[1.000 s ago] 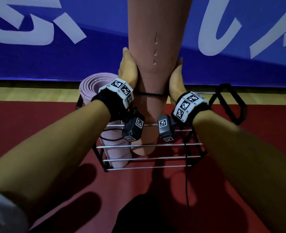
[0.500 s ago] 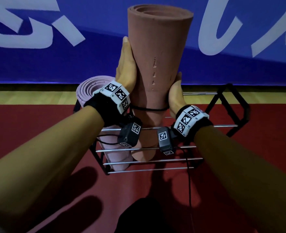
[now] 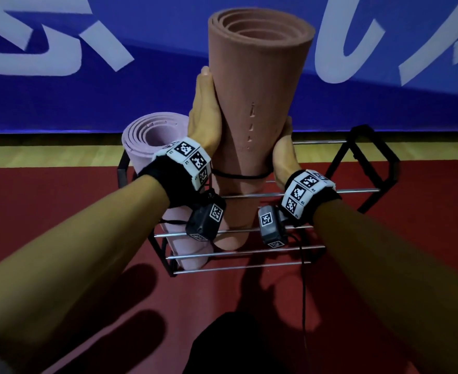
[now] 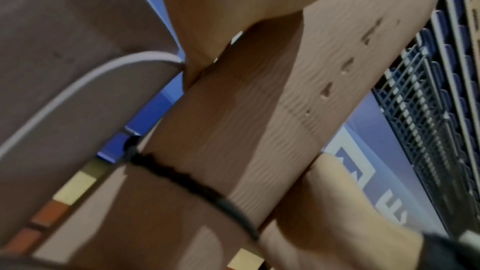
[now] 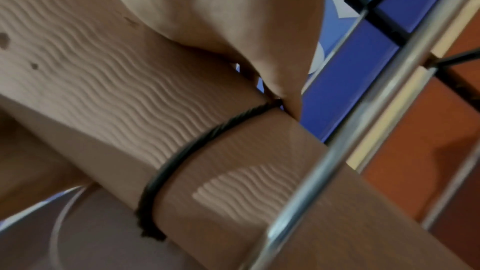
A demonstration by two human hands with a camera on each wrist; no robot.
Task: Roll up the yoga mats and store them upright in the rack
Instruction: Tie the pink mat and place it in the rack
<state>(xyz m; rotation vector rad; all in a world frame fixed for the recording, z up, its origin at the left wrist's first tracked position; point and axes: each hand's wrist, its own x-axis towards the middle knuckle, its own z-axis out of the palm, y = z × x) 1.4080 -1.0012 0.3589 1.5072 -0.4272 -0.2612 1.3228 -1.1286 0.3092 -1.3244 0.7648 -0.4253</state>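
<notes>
While standing in the rack (image 3: 357, 190) beside the pink mat (image 3: 152, 136), brown mat (image 3: 254, 109) pressed between left hand (image 3: 205, 117) and right hand (image 3: 283, 155), fingers hidden; could topple if released crooked.

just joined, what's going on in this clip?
A person is standing a rolled terracotta yoga mat in a metal rack on a red floor. The left hand and the right hand press its sides, fingers mostly straight. A black cord ties the roll. Its lower end sits between the rack's bars, beside a rolled pink mat already stored upright to its left. Whether the bottom touches the floor can't be told.
</notes>
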